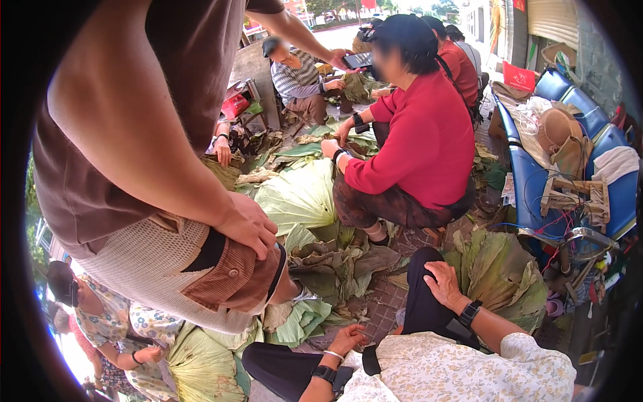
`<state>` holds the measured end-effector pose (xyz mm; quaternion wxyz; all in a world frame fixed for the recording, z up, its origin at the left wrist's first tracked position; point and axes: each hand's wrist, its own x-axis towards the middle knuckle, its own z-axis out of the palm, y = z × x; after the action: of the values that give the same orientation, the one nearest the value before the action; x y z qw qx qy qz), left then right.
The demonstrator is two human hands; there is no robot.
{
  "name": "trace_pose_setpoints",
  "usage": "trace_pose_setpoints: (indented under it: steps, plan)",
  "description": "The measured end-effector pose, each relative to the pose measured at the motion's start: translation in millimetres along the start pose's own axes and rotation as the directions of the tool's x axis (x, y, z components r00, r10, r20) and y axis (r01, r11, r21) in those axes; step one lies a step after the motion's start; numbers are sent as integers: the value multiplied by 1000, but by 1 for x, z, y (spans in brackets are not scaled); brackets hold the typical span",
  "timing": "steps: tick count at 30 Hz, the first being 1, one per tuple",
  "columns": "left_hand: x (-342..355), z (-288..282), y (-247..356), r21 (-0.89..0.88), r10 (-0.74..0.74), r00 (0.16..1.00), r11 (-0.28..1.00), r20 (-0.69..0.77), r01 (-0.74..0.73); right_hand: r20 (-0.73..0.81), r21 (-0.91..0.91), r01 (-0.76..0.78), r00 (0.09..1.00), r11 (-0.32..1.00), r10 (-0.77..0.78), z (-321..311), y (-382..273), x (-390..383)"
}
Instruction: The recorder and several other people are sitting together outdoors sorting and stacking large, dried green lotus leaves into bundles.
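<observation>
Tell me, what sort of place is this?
Probably an outdoor street-side spot where people sort big leaves: large green leaves cover the brick paving, people sit low among them, and blue bench seats stand alongside.

green leaves [301,197], red top [422,144] — blue seats [536,187]

A row of blue plastic seats [536,187] stood well right of the fingers; a black phone [357,60] and red folded card [519,77] lay far beyond.
</observation>
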<state>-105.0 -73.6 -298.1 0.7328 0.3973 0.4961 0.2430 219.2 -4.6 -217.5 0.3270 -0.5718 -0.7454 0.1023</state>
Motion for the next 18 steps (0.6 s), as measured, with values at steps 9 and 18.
trace_pose_setpoints:
  steps: [9,18]
  plan:
    - [2,-3,-3,31,-1,1000,1000,-25,2,4,-1,-8,1000,1000,8,3,1,0]
    - [2,-2,-1,29,12,999,1000,-33,-11,-9,-4,3,1000,1000,-3,5,2,0]
